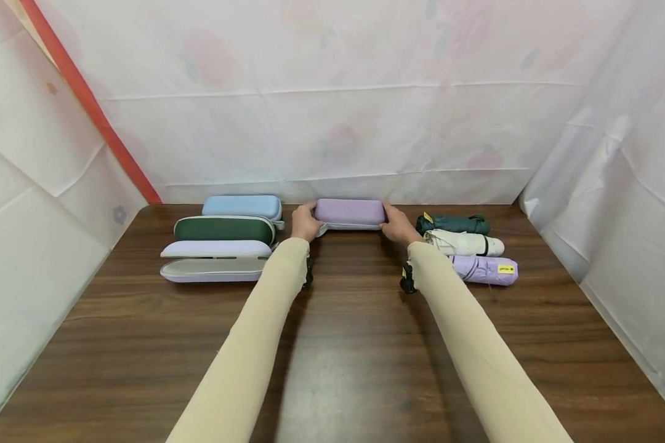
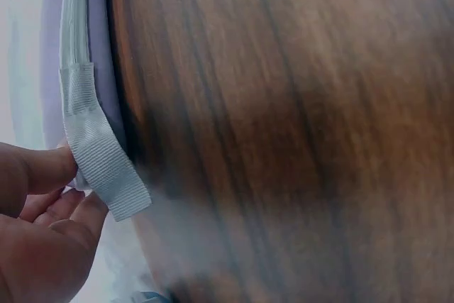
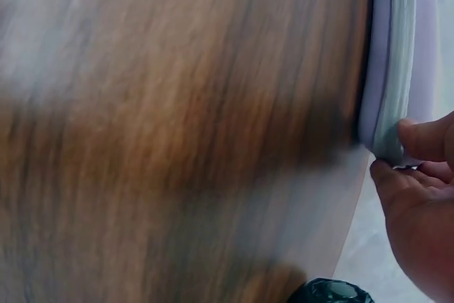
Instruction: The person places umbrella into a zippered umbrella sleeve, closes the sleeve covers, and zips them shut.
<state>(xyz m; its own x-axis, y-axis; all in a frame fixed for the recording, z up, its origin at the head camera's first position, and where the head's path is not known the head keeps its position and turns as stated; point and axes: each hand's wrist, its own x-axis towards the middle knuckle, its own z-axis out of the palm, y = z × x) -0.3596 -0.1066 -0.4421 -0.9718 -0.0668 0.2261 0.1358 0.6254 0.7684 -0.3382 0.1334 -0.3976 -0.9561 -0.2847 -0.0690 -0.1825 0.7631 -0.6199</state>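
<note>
A purple zip case lies lengthwise at the back middle of the table. My left hand grips its left end; the left wrist view shows the thumb and fingers there, beside a grey fabric tab. At the opposite end my right hand holds the case, with the thumb on the pale zip band in the right wrist view. The case's lid looks closed. Its far side is hidden in every view.
At left lie a light blue case, a dark green case and an opened lavender case. Rolled umbrellas lie at right: dark green, white and lavender. A patterned cloth hangs behind the table.
</note>
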